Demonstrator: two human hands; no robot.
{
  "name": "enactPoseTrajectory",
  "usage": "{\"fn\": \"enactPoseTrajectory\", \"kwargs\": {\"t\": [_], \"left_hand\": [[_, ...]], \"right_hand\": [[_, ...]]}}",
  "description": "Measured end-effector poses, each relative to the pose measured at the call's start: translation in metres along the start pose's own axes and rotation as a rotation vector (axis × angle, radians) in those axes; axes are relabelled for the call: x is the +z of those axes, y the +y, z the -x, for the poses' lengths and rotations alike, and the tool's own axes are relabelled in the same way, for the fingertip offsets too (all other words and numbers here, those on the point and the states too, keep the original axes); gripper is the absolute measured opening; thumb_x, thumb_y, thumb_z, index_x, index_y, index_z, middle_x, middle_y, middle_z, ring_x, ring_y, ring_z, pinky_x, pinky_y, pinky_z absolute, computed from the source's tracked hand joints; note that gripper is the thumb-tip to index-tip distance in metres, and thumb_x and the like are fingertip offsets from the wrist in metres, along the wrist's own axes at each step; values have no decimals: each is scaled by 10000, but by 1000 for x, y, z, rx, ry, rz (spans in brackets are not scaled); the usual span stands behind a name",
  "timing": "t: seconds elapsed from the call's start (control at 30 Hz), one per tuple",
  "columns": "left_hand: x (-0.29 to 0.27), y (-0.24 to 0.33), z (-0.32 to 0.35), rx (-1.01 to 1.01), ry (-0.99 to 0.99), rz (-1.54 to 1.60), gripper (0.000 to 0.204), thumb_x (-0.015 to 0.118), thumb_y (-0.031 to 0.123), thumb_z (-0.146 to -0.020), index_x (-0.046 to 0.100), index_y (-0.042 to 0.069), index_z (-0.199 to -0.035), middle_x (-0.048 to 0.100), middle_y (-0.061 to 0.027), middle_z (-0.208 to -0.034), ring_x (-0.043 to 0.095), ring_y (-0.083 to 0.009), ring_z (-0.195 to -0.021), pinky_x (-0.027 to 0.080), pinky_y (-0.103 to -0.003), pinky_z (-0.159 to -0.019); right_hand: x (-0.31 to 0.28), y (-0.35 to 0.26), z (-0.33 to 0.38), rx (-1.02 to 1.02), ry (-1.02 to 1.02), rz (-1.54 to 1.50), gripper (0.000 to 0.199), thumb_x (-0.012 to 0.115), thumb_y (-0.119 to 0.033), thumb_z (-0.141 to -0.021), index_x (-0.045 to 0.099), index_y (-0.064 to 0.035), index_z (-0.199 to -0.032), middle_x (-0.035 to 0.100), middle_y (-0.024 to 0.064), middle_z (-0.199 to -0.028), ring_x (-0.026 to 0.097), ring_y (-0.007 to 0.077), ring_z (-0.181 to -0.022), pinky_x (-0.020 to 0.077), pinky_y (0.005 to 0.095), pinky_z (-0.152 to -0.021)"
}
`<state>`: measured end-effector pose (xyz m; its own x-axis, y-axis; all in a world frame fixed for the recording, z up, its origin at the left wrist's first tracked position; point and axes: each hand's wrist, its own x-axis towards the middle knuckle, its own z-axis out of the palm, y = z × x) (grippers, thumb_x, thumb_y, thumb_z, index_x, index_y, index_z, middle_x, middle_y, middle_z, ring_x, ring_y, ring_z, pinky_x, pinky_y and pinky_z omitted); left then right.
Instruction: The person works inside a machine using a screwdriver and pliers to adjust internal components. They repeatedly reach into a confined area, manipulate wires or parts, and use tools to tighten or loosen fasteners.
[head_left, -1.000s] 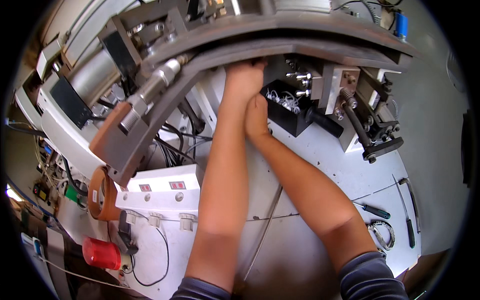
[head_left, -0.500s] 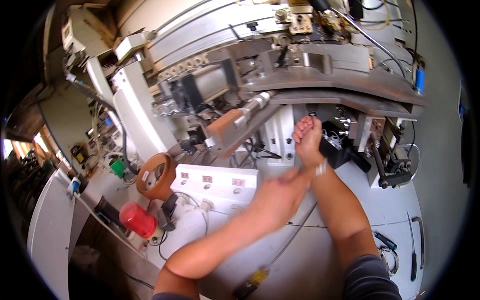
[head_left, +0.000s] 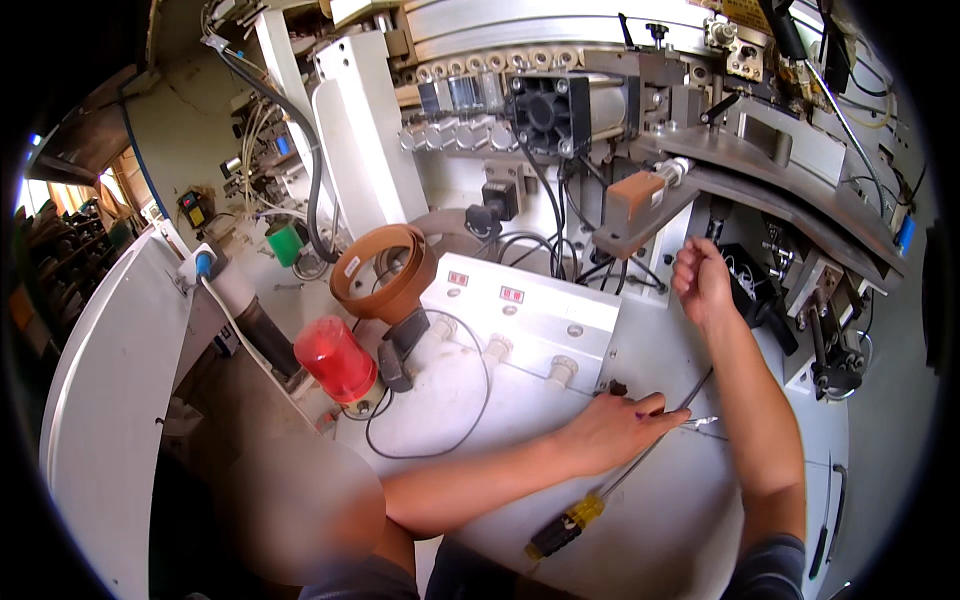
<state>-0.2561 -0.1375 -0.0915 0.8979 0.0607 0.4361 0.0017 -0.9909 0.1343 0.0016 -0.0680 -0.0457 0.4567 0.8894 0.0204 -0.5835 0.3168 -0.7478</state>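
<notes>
My right hand [head_left: 703, 280] is raised under the dark curved metal plates [head_left: 790, 195] of a machine. Its fingers are curled closed just below a black cylindrical part [head_left: 716, 215], and whatever they hold is hidden. Low over the white tabletop [head_left: 650, 510], my left hand [head_left: 625, 430] has its fingers drawn together. A small silvery piece [head_left: 702, 422] shows at its fingertips and a small dark piece [head_left: 616, 388] by its knuckles. Beneath that hand, a long screwdriver [head_left: 568, 525] with a yellow and black handle lies on the table, its shaft running past the fingertips.
Left of my hands stands a white control box [head_left: 520, 310] with knobs. Beyond it are a brown ring [head_left: 385, 270], a red lamp [head_left: 338, 358] and a looping black cable [head_left: 420, 455]. A black open box [head_left: 755, 290] sits behind my right forearm. A brown-handled lever [head_left: 640, 205] juts out above.
My left hand has dropped from beside my right wrist to the tabletop over the screwdriver shaft. My right hand stays raised under the plates. The view has swung left.
</notes>
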Motion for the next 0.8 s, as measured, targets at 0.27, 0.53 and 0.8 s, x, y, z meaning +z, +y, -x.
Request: {"fn": "enactPoseTrajectory", "kwargs": {"t": [0.27,0.53,0.8], "left_hand": [[-15,29,24,32,59,95,108,585,148,-843,564,42,-850,629,-86,-761,655,-258,-735,534,-395,-629],[-10,81,30,345,0,136,137,584,167,-820,575,62,-908,590,-60,-783,647,-229,-766,511,-370,-591],[-29,62,66,324,-138,-27,144,549,219,-836,518,104,-917,544,-55,-856,620,-211,-693,499,-361,-569]], "right_hand": [[18,-22,256,-83,-424,1574,238,547,-203,-968,647,5,-1027,650,132,-832,620,288,-692,489,364,-650],[-12,-20,354,-160,-394,1686,79,674,-92,-835,644,-21,-816,617,128,-752,607,345,-659,498,411,-598],[-41,9,345,-256,-649,1513,107,681,-115,-758,611,-65,-695,575,109,-647,579,327,-577,473,420,-533]]}}
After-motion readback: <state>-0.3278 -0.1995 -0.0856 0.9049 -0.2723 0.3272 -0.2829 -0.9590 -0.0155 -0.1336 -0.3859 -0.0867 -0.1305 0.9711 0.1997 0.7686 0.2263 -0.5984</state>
